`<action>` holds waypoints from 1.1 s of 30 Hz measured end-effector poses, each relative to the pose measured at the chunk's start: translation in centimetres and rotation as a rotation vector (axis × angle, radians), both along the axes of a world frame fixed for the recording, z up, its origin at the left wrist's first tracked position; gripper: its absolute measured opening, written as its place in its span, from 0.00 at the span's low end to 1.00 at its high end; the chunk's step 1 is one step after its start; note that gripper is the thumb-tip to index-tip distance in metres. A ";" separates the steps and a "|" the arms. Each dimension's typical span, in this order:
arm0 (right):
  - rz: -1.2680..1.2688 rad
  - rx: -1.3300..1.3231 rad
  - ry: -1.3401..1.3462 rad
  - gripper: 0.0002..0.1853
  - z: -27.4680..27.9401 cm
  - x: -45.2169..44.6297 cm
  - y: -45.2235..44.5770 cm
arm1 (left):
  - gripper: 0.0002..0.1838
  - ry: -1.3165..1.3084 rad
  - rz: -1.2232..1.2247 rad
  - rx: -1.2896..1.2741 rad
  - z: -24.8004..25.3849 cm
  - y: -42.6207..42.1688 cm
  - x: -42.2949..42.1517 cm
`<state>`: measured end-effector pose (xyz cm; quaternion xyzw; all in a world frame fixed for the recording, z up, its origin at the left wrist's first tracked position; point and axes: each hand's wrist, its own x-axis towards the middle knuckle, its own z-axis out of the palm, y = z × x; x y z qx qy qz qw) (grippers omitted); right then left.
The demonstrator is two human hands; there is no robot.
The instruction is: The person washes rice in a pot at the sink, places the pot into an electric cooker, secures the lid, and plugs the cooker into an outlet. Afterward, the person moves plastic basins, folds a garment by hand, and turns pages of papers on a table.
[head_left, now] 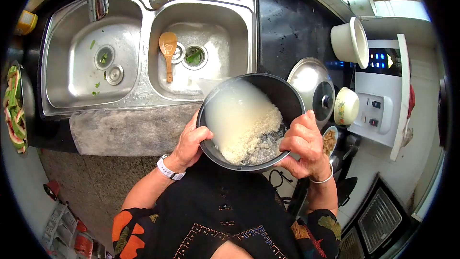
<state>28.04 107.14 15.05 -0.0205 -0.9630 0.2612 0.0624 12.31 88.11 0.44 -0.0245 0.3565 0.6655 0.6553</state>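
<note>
head view; the black pot [285,93] is held up before the person's chest, at the front edge of the double sink [145,60], its far side reaching over the right basin; it is tilted, cloudy water [235,103] pooled toward the far left wall, wet rice [258,129] banked toward the near right; whether any water is passing over the lip, cannot tell.

left hand [188,143]: gripping the pot's near left rim, thumb over the edge, other fingers mostly hidden by the wall; right hand [304,146]: closed on the right rim, knuckles up; how far its fingers reach below, cannot tell.

handling, judged: fairly heavy with water and grain, the load off-centre and shifting with tilt; wall stiff, not fragile; a wet rim would be slippery; the rice loose and soft, apt to slide as one mass if tipped fast; best hold is two-handed on opposite sides of the rim, thumbs over, fingers supporting the outer wall from below, clear of the low lip.

nearby: wooden paddle [167,45] lying in the right basin; grey cloth [129,132] along the sink's front edge; metal lid [304,79] just beside the pot, on the right.
</note>
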 end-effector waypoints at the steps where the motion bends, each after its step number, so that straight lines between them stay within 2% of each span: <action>1: -0.001 -0.005 -0.005 0.20 0.0 -0.1 0.0 | 0.39 -0.004 0.004 -0.011 0.4 0.1 -0.1; 12: -0.005 -0.018 -0.034 0.22 -0.1 -0.7 0.4 | 0.41 0.003 0.000 -0.016 -0.8 0.0 -0.3; 33: -0.012 -0.031 -0.015 0.21 -0.3 -2.9 0.5 | 0.41 -0.070 0.006 -0.010 -0.9 0.2 -1.3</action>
